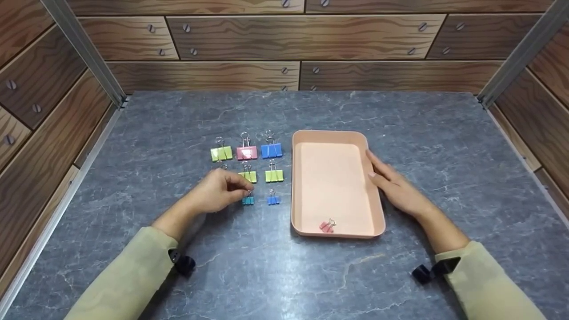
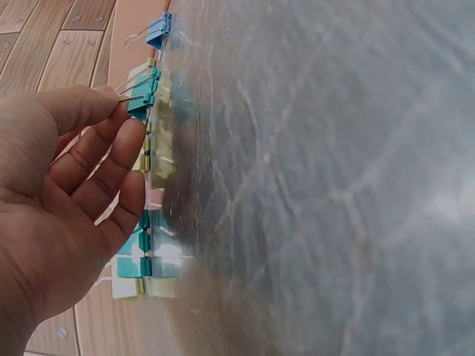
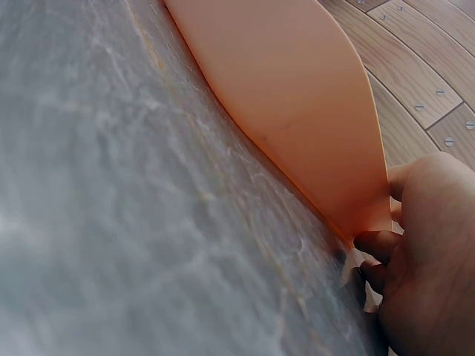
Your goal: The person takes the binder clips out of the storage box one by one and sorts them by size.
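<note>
My left hand pinches the wire handles of a small teal binder clip between thumb and fingertip, low over the table. Beside that clip is a small blue binder clip. Behind it are two lime-green binder clips, one partly covered by the fingers. Another clip behind the hand shows only its handles in the head view. On the right, my right hand holds the side of a peach tray, thumb at the rim and fingers against the outer wall. A small pink binder clip lies inside the tray.
Larger binder clips form the back row: a lime-green one, a pink one and a blue one. The dark grey marbled table is bounded by wood-patterned panels at the back and sides.
</note>
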`<state>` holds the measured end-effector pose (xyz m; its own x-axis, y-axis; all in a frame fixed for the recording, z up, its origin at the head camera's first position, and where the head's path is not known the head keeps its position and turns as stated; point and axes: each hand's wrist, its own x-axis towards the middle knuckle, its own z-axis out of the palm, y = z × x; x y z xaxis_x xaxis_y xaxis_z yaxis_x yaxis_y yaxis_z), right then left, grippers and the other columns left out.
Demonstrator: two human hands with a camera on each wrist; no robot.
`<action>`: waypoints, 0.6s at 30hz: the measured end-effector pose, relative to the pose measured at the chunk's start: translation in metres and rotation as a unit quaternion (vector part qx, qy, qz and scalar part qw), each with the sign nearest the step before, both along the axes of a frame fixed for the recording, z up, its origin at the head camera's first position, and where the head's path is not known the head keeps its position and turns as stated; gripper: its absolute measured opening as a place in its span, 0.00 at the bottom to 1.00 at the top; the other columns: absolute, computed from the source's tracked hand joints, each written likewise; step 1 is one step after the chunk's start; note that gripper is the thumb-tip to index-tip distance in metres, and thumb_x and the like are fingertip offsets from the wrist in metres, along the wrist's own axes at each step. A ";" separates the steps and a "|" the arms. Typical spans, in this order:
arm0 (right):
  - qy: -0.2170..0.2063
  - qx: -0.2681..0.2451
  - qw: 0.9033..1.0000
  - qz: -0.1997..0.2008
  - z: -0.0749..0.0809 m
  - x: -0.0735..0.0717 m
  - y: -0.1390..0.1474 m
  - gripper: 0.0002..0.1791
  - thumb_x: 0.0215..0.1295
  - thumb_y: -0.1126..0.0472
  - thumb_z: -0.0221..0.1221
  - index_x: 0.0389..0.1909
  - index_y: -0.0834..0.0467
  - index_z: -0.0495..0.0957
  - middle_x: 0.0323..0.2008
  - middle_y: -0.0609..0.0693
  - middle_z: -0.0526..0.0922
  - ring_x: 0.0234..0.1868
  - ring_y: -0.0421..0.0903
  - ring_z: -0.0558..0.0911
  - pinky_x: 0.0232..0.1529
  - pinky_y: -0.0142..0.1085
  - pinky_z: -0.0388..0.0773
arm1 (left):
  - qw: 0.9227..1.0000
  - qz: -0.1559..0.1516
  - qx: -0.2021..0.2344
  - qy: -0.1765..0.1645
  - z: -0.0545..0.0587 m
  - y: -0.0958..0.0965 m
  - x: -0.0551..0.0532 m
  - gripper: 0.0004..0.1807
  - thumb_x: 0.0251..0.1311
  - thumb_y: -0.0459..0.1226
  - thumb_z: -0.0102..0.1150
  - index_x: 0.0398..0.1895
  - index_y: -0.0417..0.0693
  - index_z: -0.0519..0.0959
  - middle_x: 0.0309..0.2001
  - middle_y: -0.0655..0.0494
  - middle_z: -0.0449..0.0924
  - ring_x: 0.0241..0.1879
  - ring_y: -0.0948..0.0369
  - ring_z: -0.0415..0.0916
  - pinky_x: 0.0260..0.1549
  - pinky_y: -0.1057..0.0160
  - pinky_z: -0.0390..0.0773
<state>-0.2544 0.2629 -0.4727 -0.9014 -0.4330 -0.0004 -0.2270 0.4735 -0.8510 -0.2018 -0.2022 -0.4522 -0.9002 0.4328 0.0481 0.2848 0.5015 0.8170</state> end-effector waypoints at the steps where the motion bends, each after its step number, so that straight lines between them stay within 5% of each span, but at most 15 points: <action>1: 0.000 0.000 1.000 0.000 0.000 0.000 0.000 0.34 0.86 0.53 0.49 0.86 0.48 0.50 0.85 0.56 0.48 0.84 0.57 0.45 0.81 0.58 0.41 | 1.000 0.001 0.000 -0.001 0.000 0.000 0.000 0.07 0.67 0.27 0.66 0.44 0.38 0.90 0.43 0.48 0.91 0.35 0.61 0.81 0.35 0.67 0.81; 18: -0.003 0.008 1.000 -0.003 0.001 0.001 -0.001 0.34 0.86 0.52 0.48 0.87 0.47 0.49 0.85 0.57 0.47 0.84 0.59 0.44 0.80 0.60 0.41 | 1.000 -0.002 0.010 0.004 -0.003 0.000 0.000 0.07 0.67 0.28 0.67 0.44 0.37 0.90 0.42 0.49 0.91 0.38 0.61 0.82 0.39 0.67 0.82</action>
<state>-0.2536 0.2617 -0.4715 -0.9036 -0.4282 -0.0117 -0.2200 0.4875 -0.8450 -0.2020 -0.2018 -0.4552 -0.8979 0.4354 0.0643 0.2938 0.4840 0.8243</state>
